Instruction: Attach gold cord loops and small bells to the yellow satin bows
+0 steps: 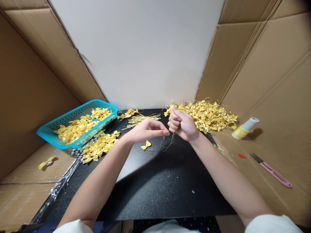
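Closed left hand [152, 130] and right hand [182, 125] are apparently gripping golden thread [173, 139]; yellow satin bows [77, 130] are waiting, stringy yellow heap [208, 116] looking done.

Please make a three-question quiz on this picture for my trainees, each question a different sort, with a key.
1. Multiple choice: what colour is the basket holding yellow bows?
A) red
B) turquoise
C) white

2. True or false: the pink-handled snips lie on the cardboard.

3. Short answer: a thin cord hangs below the left hand and the right hand. Which is curled into a fist?

Key: 1. B; 2. True; 3. The right hand.
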`<state>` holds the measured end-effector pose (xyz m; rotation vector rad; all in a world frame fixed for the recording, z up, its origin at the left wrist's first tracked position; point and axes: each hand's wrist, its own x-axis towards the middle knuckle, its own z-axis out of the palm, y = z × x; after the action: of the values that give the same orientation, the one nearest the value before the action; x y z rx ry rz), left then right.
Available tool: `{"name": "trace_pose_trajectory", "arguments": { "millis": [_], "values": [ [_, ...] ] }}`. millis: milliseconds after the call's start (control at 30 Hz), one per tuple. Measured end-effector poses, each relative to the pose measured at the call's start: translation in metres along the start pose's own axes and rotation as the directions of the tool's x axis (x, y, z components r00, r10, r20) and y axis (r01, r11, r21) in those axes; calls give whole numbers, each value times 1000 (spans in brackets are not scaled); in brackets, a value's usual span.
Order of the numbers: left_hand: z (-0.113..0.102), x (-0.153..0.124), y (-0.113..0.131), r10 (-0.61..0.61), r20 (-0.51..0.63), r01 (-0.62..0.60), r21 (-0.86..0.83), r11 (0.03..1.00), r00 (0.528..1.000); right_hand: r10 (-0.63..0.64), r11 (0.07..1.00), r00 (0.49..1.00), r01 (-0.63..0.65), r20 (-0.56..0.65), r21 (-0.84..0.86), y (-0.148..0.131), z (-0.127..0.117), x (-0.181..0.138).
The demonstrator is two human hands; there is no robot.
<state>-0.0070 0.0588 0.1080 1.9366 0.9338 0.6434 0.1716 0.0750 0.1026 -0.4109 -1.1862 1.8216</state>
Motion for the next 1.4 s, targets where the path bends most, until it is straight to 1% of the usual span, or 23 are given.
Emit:
{"name": "trace_pose_trajectory", "arguments": {
  "millis": [100,233,333,533,733,800,933,1067,1200,1400],
  "values": [
    [0,0,1,12,-16,-11,41,999,1000,9,1000,1000,-9,-13,-15,0,0,0],
    [1,-1,5,30,-43,-24,149,989,999,18,999,1000,-19,-24,-31,0,1,0],
    [2,-1,8,66,-61,-50,232,971,996,19,999,999,-20,-26,-40,0,2,0],
    [4,-1,7,172,-121,-104,431,896,978,20,999,999,-22,-39,-37,1,1,1],
    [5,2,2,192,-128,-90,556,826,973,13,1000,999,-14,-29,-7,0,-1,1],
    [4,3,-1,170,-118,-73,571,818,978,5,1000,999,-6,-35,-14,-2,-2,1],
    [1,6,-10,78,-88,-14,569,822,993,-34,999,998,33,-59,-21,-8,-5,0],
    [-3,8,-22,-6,-51,32,528,849,999,-60,998,995,57,-86,-27,-15,-8,-1],
    [-6,10,-31,-114,-7,105,453,885,993,-78,996,991,74,-108,-43,-22,-10,-2],
    [-13,11,-48,-199,24,166,455,875,980,-118,992,986,112,-115,-53,-33,-13,-5]
  ]
}}
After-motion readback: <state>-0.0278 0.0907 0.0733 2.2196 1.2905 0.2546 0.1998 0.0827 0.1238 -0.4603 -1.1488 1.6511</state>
